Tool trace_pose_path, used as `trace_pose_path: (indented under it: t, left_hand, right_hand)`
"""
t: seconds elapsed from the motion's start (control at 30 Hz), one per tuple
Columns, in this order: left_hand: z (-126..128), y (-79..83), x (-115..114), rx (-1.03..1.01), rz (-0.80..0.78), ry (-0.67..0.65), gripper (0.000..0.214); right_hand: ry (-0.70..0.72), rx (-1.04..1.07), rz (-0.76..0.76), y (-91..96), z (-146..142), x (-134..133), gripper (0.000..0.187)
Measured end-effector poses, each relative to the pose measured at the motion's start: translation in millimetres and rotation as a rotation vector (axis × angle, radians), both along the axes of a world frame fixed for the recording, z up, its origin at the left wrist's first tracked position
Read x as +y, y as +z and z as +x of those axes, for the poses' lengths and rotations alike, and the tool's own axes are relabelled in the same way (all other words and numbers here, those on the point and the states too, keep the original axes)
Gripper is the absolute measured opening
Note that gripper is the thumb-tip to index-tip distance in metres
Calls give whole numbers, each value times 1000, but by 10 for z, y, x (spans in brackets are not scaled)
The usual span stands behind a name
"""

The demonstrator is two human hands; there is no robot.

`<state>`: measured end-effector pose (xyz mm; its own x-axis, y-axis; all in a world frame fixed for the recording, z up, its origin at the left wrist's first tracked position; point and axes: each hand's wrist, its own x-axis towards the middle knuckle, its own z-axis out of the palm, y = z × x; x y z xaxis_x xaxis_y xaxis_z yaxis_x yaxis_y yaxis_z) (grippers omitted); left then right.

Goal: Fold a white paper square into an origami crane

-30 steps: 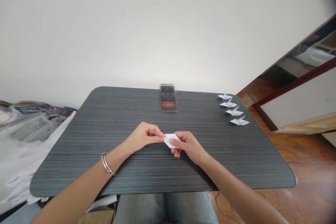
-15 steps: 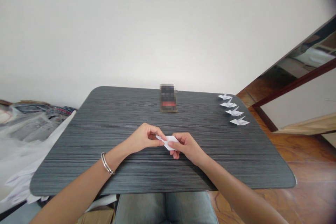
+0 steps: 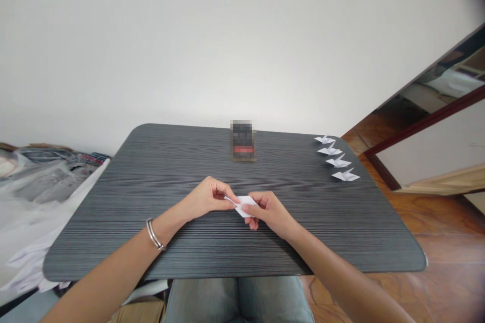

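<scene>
Between my two hands is a small piece of folded white paper (image 3: 246, 202), held above the front middle of the dark table (image 3: 182, 161). My left hand (image 3: 208, 197) pinches its narrow left end between thumb and fingers. On the other side, my right hand (image 3: 267, 209) grips the wider right part, thumb on top and fingers behind and below. Some of the paper is hidden by the fingers. At the table's right side, several white paper cranes (image 3: 345, 175) sit in a slanting row, apart from my hands.
A dark, blurred-out upright object (image 3: 243, 141) stands at the table's back edge, near the white wall (image 3: 227, 40). Bags and clothing in clear plastic (image 3: 41, 176) lie to the left of the table. On the right are a wooden floor (image 3: 447, 242) and a dark-framed mirror (image 3: 435, 86).
My left fingers have shifted very slightly left along the paper's narrow end. Both hands keep their hold, and the row of cranes stays as it was.
</scene>
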<state>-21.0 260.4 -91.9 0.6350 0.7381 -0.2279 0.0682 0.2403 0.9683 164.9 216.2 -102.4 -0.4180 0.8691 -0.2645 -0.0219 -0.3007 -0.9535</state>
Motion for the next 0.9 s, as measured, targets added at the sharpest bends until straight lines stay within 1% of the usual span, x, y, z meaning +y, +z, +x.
trace_pose_path:
  t: [0.1, 0.17, 0.23, 0.27, 0.33, 0.37, 0.4, 0.57, 0.67, 0.8, 0.9]
  left_hand:
    - [13, 12, -4, -21, 12, 5, 10]
    - [17, 26, -6, -53, 37, 36, 18]
    - [17, 41, -9, -84, 92, 128, 27]
    - [17, 46, -12, -92, 127, 192, 27]
    - [22, 50, -28, -97, 193, 304, 21]
    - [30, 48, -40, -92, 216, 333, 18]
    - [41, 44, -56, -84, 229, 340, 17]
    - [138, 10, -150, 4, 240, 238, 15]
    - [185, -5, -183, 34, 246, 231, 14]
    - [207, -8, -197, 69, 272, 250, 17]
    - [212, -6, -202, 61, 254, 242, 20]
  right_hand:
    - [-14, 13, 3, -11, 3, 0, 30]
    - [-57, 21, 13, -9, -1, 0, 31]
    - [-131, 32, 25, 1, -11, 2, 31]
    - [-171, 39, 28, 8, -18, 4, 31]
    - [-234, 58, 25, 17, -31, 9, 31]
    - [-257, 70, 25, 17, -37, 13, 31]
    - [-276, 79, 31, 13, -40, 17, 31]
    - [-343, 25, 113, -50, -21, 39, 30]
    - [-365, 4, 119, -65, -13, 45, 30]
    - [-337, 24, 116, -41, -37, 41, 26]
    - [-295, -2, 103, -31, -54, 34, 25]
